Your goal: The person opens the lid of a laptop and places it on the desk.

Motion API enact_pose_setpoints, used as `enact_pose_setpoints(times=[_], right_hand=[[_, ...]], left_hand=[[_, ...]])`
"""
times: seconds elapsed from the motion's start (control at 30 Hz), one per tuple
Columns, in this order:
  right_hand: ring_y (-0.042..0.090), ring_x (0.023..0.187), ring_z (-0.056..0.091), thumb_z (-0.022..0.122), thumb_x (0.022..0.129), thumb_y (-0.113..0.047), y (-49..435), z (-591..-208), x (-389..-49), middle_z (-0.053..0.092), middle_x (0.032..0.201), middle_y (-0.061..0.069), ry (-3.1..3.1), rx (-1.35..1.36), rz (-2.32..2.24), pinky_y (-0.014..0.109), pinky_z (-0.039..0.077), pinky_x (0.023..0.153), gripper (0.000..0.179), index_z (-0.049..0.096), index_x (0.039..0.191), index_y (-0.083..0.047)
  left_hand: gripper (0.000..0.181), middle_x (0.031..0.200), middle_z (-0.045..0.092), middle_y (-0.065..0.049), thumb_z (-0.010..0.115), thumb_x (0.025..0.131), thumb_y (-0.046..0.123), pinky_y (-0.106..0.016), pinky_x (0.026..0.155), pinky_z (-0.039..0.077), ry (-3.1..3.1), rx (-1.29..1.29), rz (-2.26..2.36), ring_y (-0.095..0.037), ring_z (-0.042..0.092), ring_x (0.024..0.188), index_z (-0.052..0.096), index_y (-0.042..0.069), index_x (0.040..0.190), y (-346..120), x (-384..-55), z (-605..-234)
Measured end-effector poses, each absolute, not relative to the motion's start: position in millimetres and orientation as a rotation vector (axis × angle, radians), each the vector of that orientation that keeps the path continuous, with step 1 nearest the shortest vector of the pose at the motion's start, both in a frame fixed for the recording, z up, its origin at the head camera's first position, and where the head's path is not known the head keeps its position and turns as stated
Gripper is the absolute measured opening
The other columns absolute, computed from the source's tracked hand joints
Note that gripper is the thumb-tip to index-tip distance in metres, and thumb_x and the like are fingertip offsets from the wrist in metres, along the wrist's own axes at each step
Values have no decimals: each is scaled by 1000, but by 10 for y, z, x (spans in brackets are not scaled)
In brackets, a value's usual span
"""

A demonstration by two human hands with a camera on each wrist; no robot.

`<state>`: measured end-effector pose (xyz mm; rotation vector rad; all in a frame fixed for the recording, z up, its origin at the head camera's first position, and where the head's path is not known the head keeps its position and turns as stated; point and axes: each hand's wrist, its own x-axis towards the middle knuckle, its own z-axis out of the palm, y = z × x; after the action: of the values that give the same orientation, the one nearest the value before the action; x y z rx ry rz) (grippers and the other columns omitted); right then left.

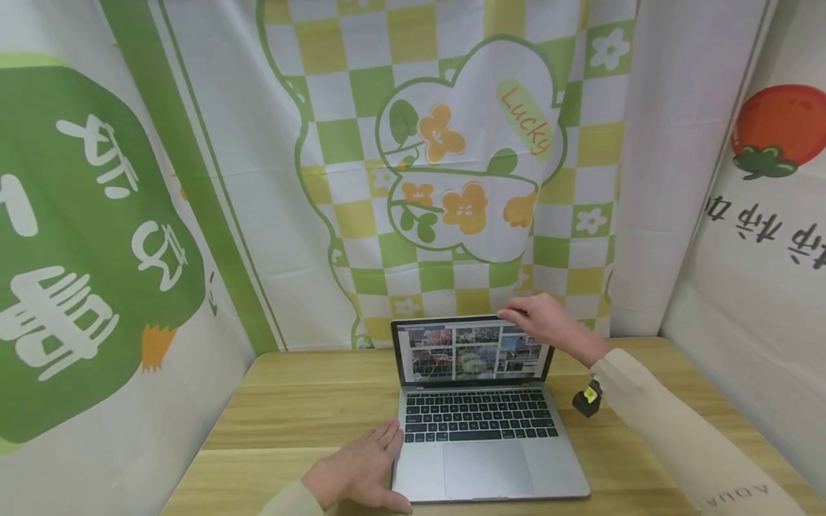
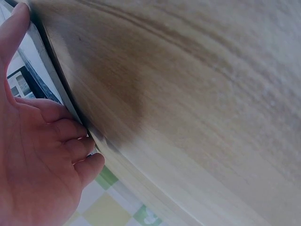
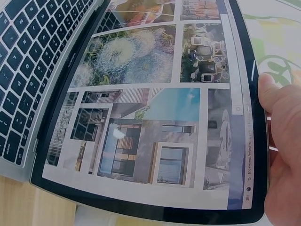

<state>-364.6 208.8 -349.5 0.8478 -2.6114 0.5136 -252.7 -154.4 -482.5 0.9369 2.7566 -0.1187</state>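
Observation:
A silver laptop (image 1: 422,469) stands unfolded on the wooden table, its lit screen (image 1: 474,351) showing a grid of photos. My right hand (image 1: 542,319) grips the screen's top edge near the right corner; in the right wrist view the thumb (image 3: 269,87) lies at the dark bezel, with the other fingers partly hidden behind the lid. Along the left side of the laptop's base rests my left hand (image 1: 361,462), fingers extended beside the keyboard (image 1: 480,414) and thumb near the front corner. The left wrist view shows that palm (image 2: 37,155) with its fingertips against the base's edge.
The pale wooden table (image 1: 290,401) runs to fabric-covered walls on three sides. Behind the laptop hangs a green and yellow checked cloth (image 1: 342,140). A small black device with a yellow mark (image 1: 587,398) sits at the right sleeve's cuff.

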Motion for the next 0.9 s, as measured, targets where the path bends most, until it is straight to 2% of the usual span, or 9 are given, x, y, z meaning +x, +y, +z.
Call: enact_pose_setpoints(times=[0.3,0.53,0.73,0.9], right_hand=[[5,46,33,58,99,-33,2114,-3480,-3716,40,54,-8,-2617,839,533,23,35,51,31,60,74,-15],[7,47,36,56,100,-35,2137,-3476,-3792,45,55,-8,-2643,797,532,24,38,53,28,65,79,-18],[9,48,36,55,100,-35,2166,-3464,-3832,43,55,-6,-2682,765,543,26,37,54,32,61,76,-15],[10,48,37,55,100,-35,2184,-3461,-3860,44,55,-5,-2702,732,568,26,37,54,30,62,78,-16]], left_hand=[[118,161,25,-20,49,74,87,-44,120,31,2754,960,-128,-32,27,149,31,0,152,-1532,-2519,-4820],[116,160,27,-21,51,75,85,-44,120,32,2768,984,-141,-33,28,149,33,-1,151,-1524,-2509,-4805],[117,160,26,-20,51,74,86,-45,119,32,2764,962,-139,-33,28,149,32,0,151,-1522,-2513,-4813],[117,161,25,-19,49,74,87,-45,120,32,2760,947,-133,-32,27,149,31,1,152,-1535,-2529,-4829]])
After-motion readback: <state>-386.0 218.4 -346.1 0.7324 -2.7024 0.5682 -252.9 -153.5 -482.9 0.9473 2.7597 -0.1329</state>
